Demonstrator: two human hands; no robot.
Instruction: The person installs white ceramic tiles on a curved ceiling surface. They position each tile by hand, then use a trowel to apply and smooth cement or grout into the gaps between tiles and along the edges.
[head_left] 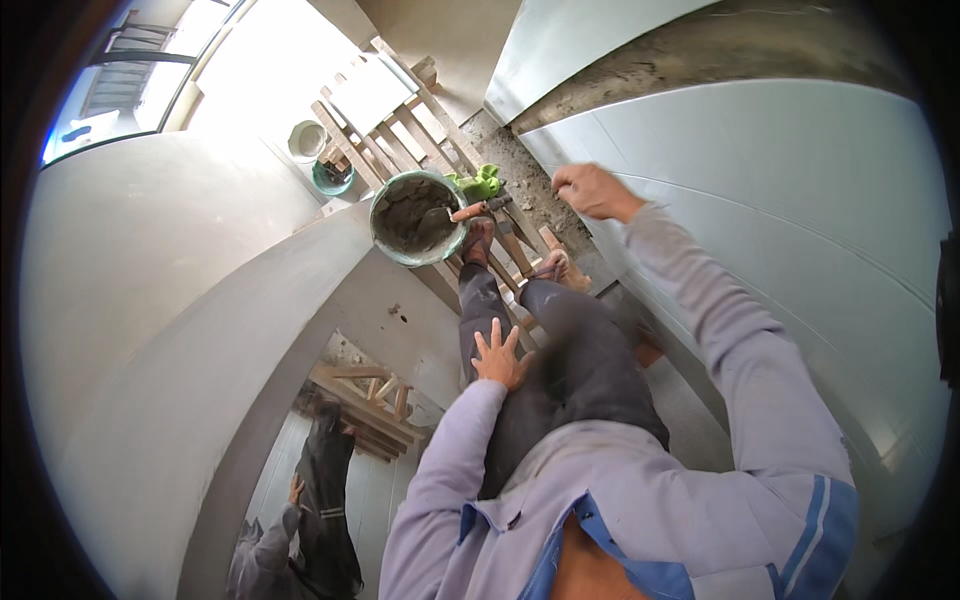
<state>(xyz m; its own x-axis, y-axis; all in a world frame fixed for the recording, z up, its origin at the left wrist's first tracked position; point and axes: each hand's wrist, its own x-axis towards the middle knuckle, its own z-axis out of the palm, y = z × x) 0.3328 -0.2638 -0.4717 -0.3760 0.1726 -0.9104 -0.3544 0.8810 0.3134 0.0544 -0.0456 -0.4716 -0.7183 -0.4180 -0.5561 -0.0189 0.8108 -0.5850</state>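
My left hand (500,360) rests on my thigh with its fingers spread, holding nothing. My right hand (594,191) is closed in a fist beside the large pale wall tiles (740,190), and no tool shows in it. Whether its knuckles touch the tile, I cannot tell. Ahead of my feet, to the left, stands a green bucket (375,228) partly filled with grey mortar (408,212). A trowel (466,212) with an orange handle lies across its right side, the blade in the mortar. Bright green gloves or a cloth (482,183) lie just behind the handle.
My feet are on a slatted wooden platform (408,150), with a pale board (372,97) on its far part. A white bucket (307,141) and a smaller green bucket (334,178) stand beyond. Rough bare wall (700,50) shows between tiles. A mirror-like surface (270,480) lower left shows a person.
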